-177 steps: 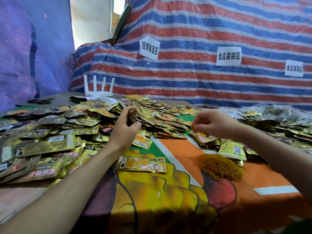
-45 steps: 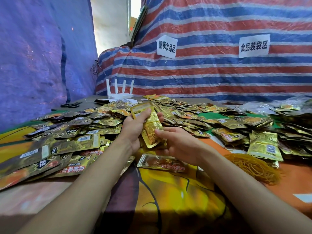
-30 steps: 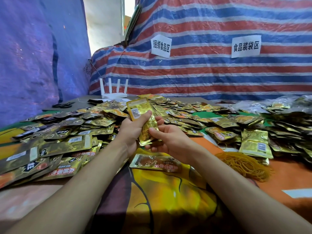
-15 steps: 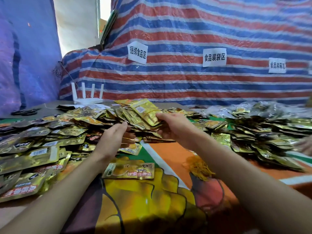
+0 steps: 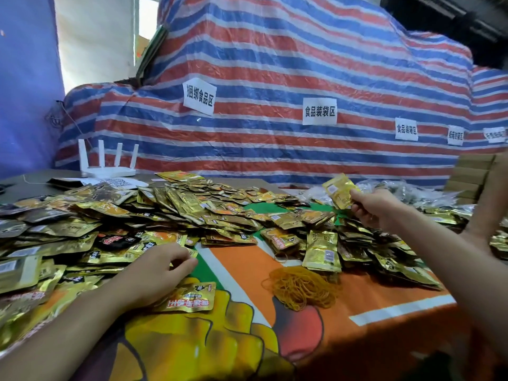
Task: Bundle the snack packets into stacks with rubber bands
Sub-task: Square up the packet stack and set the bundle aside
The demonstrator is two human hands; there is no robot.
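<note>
Loose gold snack packets (image 5: 176, 210) lie in a wide heap across the table's far and left side. My right hand (image 5: 371, 209) is raised at the right and grips a small stack of gold packets (image 5: 339, 189) above the right-hand heap (image 5: 384, 243). My left hand (image 5: 162, 268) is down at the near edge of the left heap. Its curled fingertips are at a packet's edge, and I cannot make out a hold. A mound of yellow rubber bands (image 5: 302, 287) lies between my arms. One packet (image 5: 189, 298) lies flat beside my left wrist.
A white router (image 5: 107, 166) stands at the back left. The striped tarp (image 5: 275, 127) with paper labels rises behind the table. Another person's arm (image 5: 489, 210) and cardboard boxes (image 5: 471, 174) are at the right edge. The printed cloth (image 5: 220, 339) covers the near table.
My right hand has carried the stack of packets from the middle out to the right. My left hand has let go and dropped to the near edge of the left heap.
</note>
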